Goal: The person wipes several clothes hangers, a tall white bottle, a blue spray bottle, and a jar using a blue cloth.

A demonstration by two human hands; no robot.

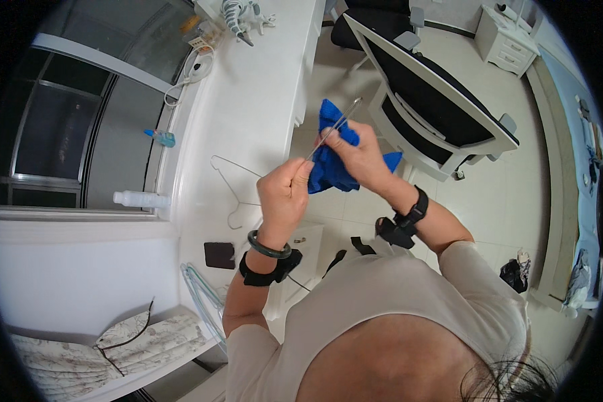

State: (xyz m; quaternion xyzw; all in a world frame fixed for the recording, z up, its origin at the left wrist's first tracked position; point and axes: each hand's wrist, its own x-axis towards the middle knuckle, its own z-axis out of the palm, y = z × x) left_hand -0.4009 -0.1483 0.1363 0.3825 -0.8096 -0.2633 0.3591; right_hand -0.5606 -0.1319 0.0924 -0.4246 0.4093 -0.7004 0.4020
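My left hand [284,193] pinches the lower end of a narrow doubled metal wire [341,120], possibly part of a clothes hanger. The wire slants up and away to a rounded tip. My right hand [359,156] is wrapped around a crumpled blue cloth [326,173], with fingers also on the wire. One cloth corner sticks up past those fingers, and another shows beyond the right wrist. Behind my left hand, a wire clothes hanger [239,202] shows over the white desk; part of it is hidden, so I cannot tell whether it joins the held wire.
The long white desk [251,100] runs along the window side. On it are a dark square pad [219,255] and pale blue-green hangers [201,286]. A white bottle [140,199] and small blue-capped bottle [161,137] are by the window. A black-and-white office chair [427,100] stands right.
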